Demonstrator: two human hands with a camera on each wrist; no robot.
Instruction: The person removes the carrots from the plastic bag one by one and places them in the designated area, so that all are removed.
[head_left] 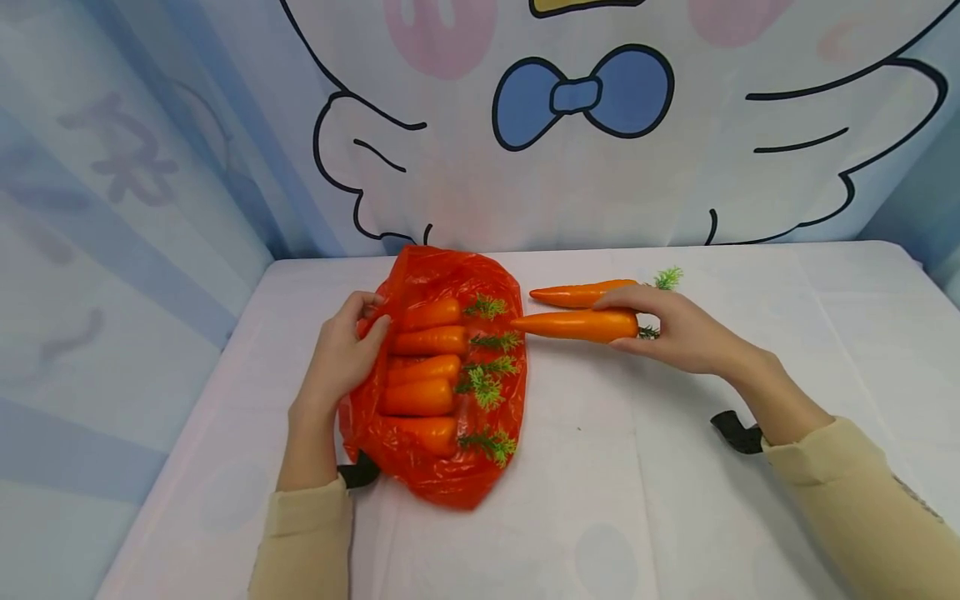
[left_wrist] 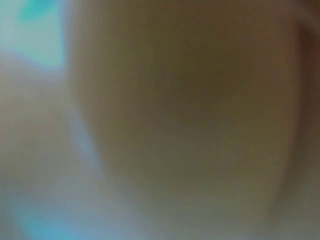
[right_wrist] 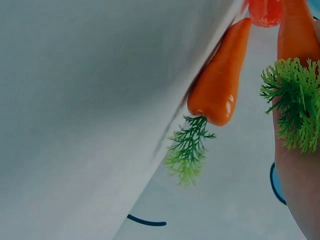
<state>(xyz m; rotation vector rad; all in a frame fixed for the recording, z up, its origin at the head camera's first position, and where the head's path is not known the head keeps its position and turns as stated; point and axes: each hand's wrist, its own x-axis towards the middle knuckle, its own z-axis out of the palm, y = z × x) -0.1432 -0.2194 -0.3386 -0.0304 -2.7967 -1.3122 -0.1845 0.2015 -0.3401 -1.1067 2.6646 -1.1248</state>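
Note:
A red plastic bag [head_left: 480,487] lies on the table with several orange carrots [head_left: 420,397] on or in its opening, green tops toward the right. The left hand [head_left: 341,354] pinches the bag's left edge between thumb and fingers. In the right hand [head_left: 678,329] is a carrot [head_left: 570,325], held near its leafy end, its tip at the bag's right edge. Another carrot [head_left: 573,295] lies just behind it on the table. The right wrist view shows the held carrot [right_wrist: 298,35] and the lying carrot [right_wrist: 217,80]. The left wrist view is too blurred to read.
A white-covered table [head_left: 585,500] extends around the bag and to the right. Behind it hangs a printed curtain with a blue bow tie [head_left: 576,96]. Blue and white cloth [head_left: 112,250] hangs on the left. Black straps [head_left: 737,432] are at both wrists.

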